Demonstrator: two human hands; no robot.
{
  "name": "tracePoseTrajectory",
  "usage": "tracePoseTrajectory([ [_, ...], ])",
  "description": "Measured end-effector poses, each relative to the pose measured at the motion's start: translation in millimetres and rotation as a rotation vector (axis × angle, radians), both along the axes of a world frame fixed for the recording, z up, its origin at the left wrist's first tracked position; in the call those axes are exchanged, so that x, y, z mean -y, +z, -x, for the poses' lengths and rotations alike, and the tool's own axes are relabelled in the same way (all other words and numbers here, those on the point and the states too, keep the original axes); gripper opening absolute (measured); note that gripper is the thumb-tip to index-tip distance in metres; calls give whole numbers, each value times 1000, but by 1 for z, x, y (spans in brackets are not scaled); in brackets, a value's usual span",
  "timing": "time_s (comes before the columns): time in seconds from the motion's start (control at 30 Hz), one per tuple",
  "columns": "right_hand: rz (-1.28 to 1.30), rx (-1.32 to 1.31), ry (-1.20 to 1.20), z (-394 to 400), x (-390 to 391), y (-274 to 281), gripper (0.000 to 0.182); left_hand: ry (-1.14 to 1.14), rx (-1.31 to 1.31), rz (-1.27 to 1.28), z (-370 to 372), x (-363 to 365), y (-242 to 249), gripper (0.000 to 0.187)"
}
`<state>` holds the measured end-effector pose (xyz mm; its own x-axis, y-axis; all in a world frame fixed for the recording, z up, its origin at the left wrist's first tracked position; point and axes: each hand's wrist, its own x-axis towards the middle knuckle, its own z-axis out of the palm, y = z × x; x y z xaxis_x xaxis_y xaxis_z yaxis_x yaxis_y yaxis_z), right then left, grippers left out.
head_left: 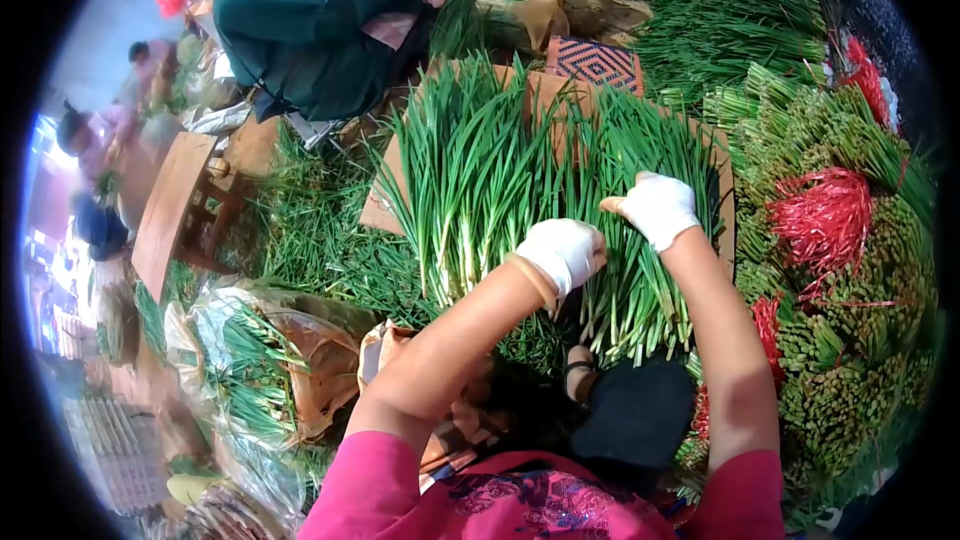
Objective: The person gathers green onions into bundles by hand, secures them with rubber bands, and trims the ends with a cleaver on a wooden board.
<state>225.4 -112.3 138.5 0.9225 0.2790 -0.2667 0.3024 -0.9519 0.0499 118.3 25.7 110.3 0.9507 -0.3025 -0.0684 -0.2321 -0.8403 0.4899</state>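
Two piles of chives with long green leaves and pale stems lie on a brown board [380, 208] in front of me: the left pile [475, 180] and the right pile [650, 145]. My left hand [560, 252], in a white glove, is closed over the lower stems where the piles meet; what its fingers hold is hidden. Higher up, my right hand [658, 208], also gloved in white, bends its fingers over the right pile's leaves, thumb pointing left. It appears closed on some chives there. A tan band [533, 280] circles my left wrist.
Bundled green stalks [830, 340] with red plastic ties [822, 215] are stacked on the right. Loose greens [330, 210] cover the ground at left, near a wooden stool [180, 200] and a plastic bag of greens [250, 370]. A person in dark green [300, 30] sits opposite.
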Motion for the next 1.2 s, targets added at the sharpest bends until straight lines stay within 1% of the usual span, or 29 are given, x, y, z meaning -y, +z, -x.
tracePoseTrajectory([
  [0.07,33,-71,-48,-6,0,-7,65,22,-15,3,-14,-1,-6,22],
  [0.1,35,-52,-41,-14,8,-21,58,42,-26,22,-22,-4,-8,22],
  [0.13,-64,14,-54,-13,18,-31,45,62,-37,41,-29,-9,-10,23],
  [0.17,-188,80,-39,-12,30,-39,40,62,-58,78,-39,-14,-12,24],
  [0.2,-312,146,-24,-9,38,-44,36,97,-10,121,-48,-18,-16,23],
  [0.27,-458,131,-97,0,43,-41,36,159,-34,243,-68,-24,-12,20],
  [0.3,-528,201,-59,0,48,-52,35,232,-119,409,-84,-24,-26,20],
  [0.33,-598,270,-19,1,51,-62,34,369,-335,682,-98,-23,-25,20],
  [0.37,-616,311,8,1,53,-70,33,416,-285,692,-108,-23,-26,20],
  [0.43,-628,335,-7,5,51,-67,32,517,-197,757,-131,-22,-34,21],
  [0.47,-639,343,-12,6,51,-68,32,491,-97,710,-143,-23,-43,19],
  [0.53,-674,406,52,5,53,-75,31,385,3,606,-153,-23,-43,18],
  [0.63,-704,413,56,4,52,-75,31,119,321,155,-170,-18,-44,23],
  [0.73,-693,389,49,5,53,-71,31,48,246,-38,-177,-9,-40,23],
  [0.77,-687,371,33,4,52,-69,31,-16,360,-55,-175,-8,-40,19],
  [0.87,-692,360,26,4,53,-68,31,-131,335,-121,-185,-8,-41,13],
  [0.93,-709,360,29,5,55,-68,31,-187,380,-202,-187,-11,-33,12],
  [1.0,-734,356,31,5,56,-67,30,-205,410,-268,-189,-16,-26,13],
  [1.03,-718,389,56,4,57,-69,35,-185,354,-241,-191,-18,-24,12],
  [1.07,-767,316,5,4,57,-67,37,-228,437,-286,-190,-22,-21,12],
  [1.13,-859,171,-93,5,59,-46,40,-315,607,-374,-183,-23,1,13],
  [1.17,-946,243,-38,5,61,-38,40,-236,653,-287,-185,-24,-6,14],
  [1.2,-1007,338,5,3,63,-31,34,-275,728,-347,-181,-22,3,13],
])
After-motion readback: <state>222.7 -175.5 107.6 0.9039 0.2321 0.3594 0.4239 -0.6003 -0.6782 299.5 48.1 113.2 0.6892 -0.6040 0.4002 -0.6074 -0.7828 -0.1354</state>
